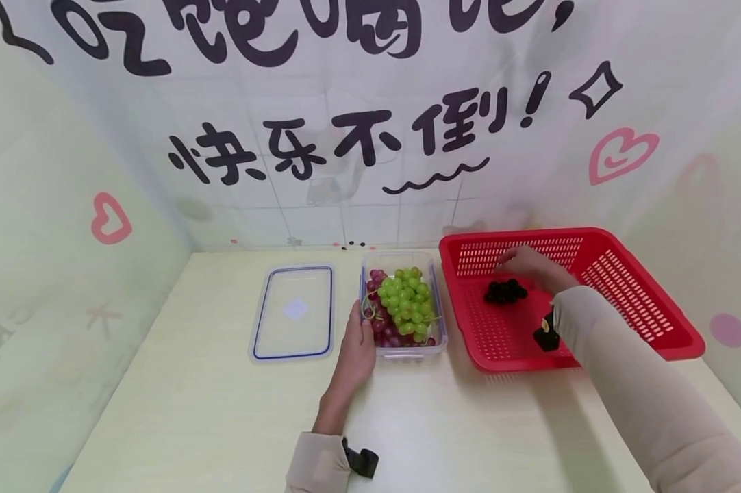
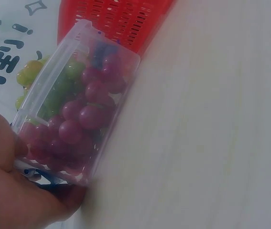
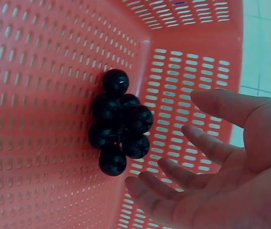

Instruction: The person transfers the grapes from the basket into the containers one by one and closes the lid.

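Black lettering (image 1: 364,137) is running across the pale wall (image 1: 296,226) behind the table, and from where I'm standing the light tabletop (image 1: 192,424) is carrying everything at work. Dark grapes (image 1: 506,292) are lying in a small bunch on the floor of the red basket (image 1: 469,301), toward its left side. To the left of the basket, a transparent container (image 1: 409,352) is holding purple grapes (image 1: 392,335) with green grapes (image 1: 407,301) resting over them, and its blue-edged lid (image 1: 295,294) is lying flat further left.

I'm judging the dark bunch to be light, its berries firm but easy to bruise, and their shiny skins probably slippery. No stem is showing clearly to me, so cupping several berries from both sides, gently, is looking safer than pinching one, which might be popping loose. By contrast, the container is looking stiff, with its side walls and corners offering the surest hold.

Low at the container's near left corner, the left hand (image 1: 358,346) is gripping it, thumb toward the front and fingers along the side. Over the basket, the right hand (image 1: 531,266) is hovering released, fingers spread and slightly bent, pointing toward the dark bunch without touching it, while the sleeved forearm is slanting in from the lower right
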Tool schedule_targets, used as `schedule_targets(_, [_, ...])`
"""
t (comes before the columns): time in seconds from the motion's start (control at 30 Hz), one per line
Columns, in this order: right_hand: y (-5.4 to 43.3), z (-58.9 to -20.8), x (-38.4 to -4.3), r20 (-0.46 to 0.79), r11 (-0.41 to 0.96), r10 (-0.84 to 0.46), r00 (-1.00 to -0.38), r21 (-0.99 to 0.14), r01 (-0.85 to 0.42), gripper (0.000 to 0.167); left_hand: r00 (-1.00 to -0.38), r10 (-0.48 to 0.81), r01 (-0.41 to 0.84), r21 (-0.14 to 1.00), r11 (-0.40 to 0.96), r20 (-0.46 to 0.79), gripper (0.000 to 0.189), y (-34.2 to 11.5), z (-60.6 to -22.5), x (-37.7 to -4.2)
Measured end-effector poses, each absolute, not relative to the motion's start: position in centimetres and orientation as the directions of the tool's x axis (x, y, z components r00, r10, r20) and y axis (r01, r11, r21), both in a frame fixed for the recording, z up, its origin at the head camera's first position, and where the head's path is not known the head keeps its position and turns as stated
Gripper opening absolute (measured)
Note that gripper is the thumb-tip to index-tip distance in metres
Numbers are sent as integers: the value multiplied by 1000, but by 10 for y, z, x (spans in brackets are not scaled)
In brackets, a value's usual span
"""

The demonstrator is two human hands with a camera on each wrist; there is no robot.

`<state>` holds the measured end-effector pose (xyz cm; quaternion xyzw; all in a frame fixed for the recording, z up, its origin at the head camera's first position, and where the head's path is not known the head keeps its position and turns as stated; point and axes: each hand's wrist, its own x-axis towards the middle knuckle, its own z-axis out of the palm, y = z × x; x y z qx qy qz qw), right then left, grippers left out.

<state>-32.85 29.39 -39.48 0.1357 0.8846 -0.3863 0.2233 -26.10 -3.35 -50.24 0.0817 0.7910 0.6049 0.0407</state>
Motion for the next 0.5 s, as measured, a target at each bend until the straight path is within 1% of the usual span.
schedule_targets(0.3, [300,-412,-330,-500,685,89,-862,-598,417,39,-985,170,69,963,260,25,54,-34,-505,-259])
schedule_targets(0.43, [298,-416,-330,-506,684,90,-858,-595,422,39,-987,162,62,961,269,18,54,-35,-504,-258])
schedule_targets(0.5, [294,-418,-329,-519,678,71,-852,-601,423,43,-989,150,46,960,275,4,54,-37,-505,-255])
